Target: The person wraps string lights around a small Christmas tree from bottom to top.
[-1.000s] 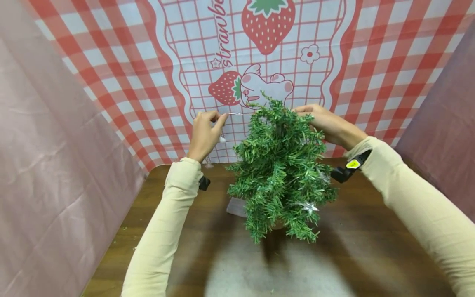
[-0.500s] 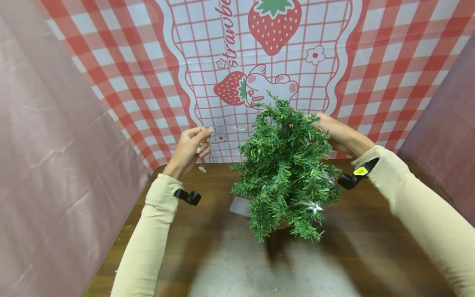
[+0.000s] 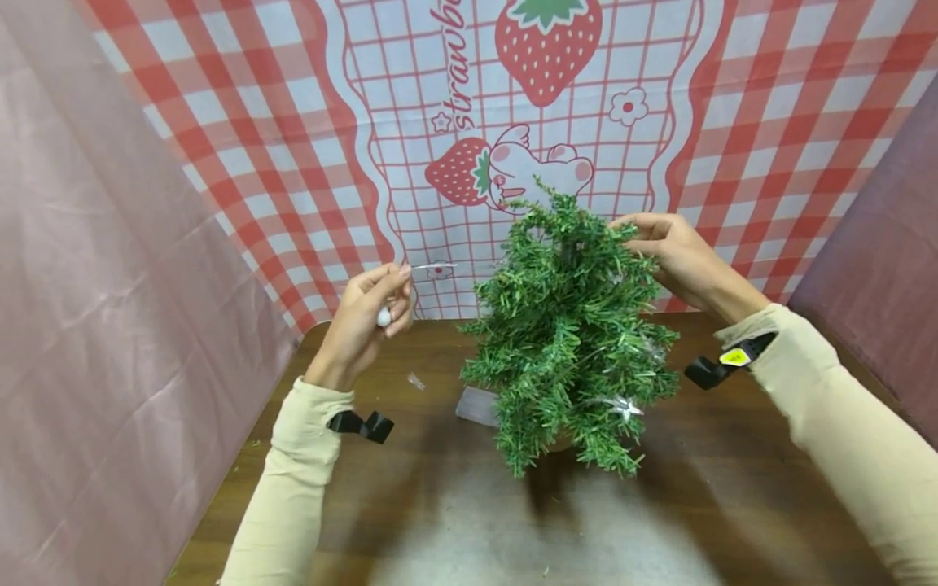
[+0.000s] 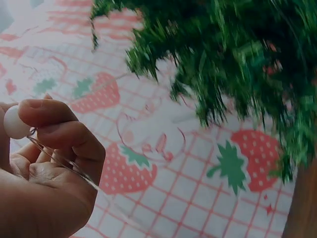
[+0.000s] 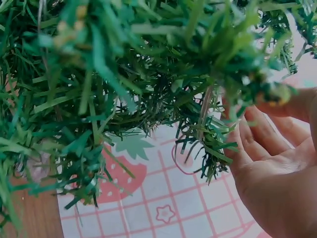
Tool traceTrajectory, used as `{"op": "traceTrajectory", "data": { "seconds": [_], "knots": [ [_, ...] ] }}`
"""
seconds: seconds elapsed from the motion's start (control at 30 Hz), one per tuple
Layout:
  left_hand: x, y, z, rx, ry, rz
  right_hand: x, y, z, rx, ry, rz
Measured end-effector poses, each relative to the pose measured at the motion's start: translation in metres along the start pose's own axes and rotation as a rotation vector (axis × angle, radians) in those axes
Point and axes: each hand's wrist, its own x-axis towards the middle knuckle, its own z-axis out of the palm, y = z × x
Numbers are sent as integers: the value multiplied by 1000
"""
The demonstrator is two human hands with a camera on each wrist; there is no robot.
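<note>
The left hand (image 3: 362,317) is at the left of the small green tree (image 3: 564,325), with thumb and finger pinching a thin shiny wire (image 3: 436,265). A white ball (image 3: 384,317) is also at this hand; in the left wrist view the thumb and finger grip it, and the wire runs from it across the palm. The right hand (image 3: 685,256) is at the upper right side of the tree, touching the branches, but the leaves cover the fingertips, so I cannot tell if they pinch.

The tree stands upright on the brown surface (image 3: 432,464). In my judgement the decorating is partly done: a silver star (image 3: 624,407) already sits on the lower right front branches, with shiny wire near it. The part at the left hand is not yet laid on the tree. How much wire remains, I cannot tell. Beside the tree base lies a clear box (image 3: 478,405).
</note>
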Motion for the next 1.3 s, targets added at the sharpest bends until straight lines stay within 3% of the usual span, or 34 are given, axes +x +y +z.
{"op": "traceTrajectory", "data": {
  "seconds": [0.13,0.23,0.37,0.5,0.63,0.77,0.87,0.93,1.1,1.3],
  "knots": [
    [-10,0,9,-34,17,49,-8,1,-1,-31,10,7],
    [-18,-3,15,-37,41,79,-14,4,0,-178,-11,16],
    [-29,-8,21,-11,83,108,-23,11,5,-385,9,-59],
    [-40,-12,28,40,122,128,-42,15,13,-452,113,-152],
    [-51,-14,36,104,145,140,-70,17,24,-375,311,-264],
    [-56,-15,46,156,132,153,-99,14,38,-158,518,-432],
    [-56,-14,53,177,105,163,-117,5,49,54,620,-561],
    [-56,-13,58,192,89,166,-127,-5,57,82,674,-609],
    [-61,-12,67,219,57,161,-140,-28,81,-16,753,-651],
    [-65,-12,73,224,18,161,-148,-39,111,73,670,-805]
  ]
}}
